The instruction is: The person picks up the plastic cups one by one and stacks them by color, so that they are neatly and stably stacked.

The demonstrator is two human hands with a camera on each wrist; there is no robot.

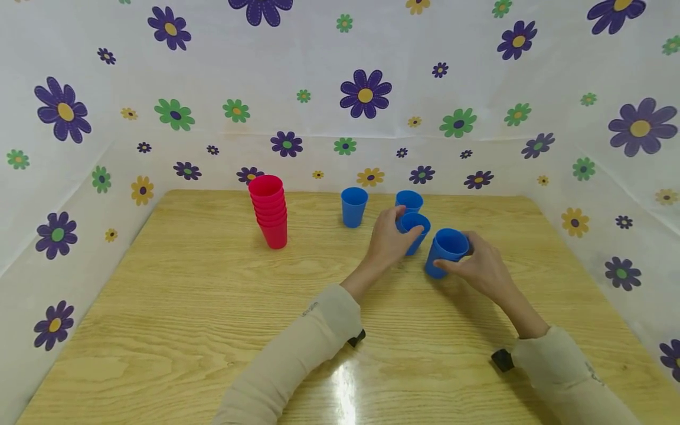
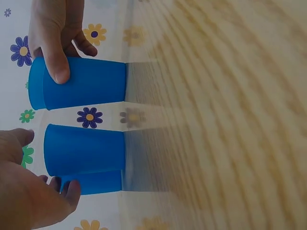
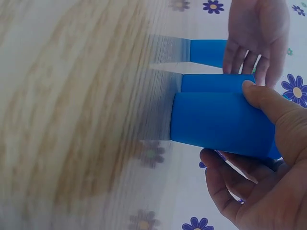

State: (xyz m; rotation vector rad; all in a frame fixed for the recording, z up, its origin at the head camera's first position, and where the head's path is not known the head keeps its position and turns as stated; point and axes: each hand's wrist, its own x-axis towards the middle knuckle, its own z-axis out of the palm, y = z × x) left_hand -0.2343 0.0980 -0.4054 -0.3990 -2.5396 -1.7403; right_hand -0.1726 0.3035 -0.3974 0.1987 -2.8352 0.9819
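Right of the frame's centre, your right hand (image 1: 484, 270) grips two nested blue cups (image 1: 436, 255) near the rim, presumably keeping their mouths clear, while your left hand (image 1: 388, 239), loosely spread, straddles a single blue cup (image 1: 415, 246) whose visible interior is bare, and red cups (image 1: 273, 227) nest left of centre.

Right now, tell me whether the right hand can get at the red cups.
Probably not directly: the right hand holds blue cups, and the left hand lies across the way to the red cups.
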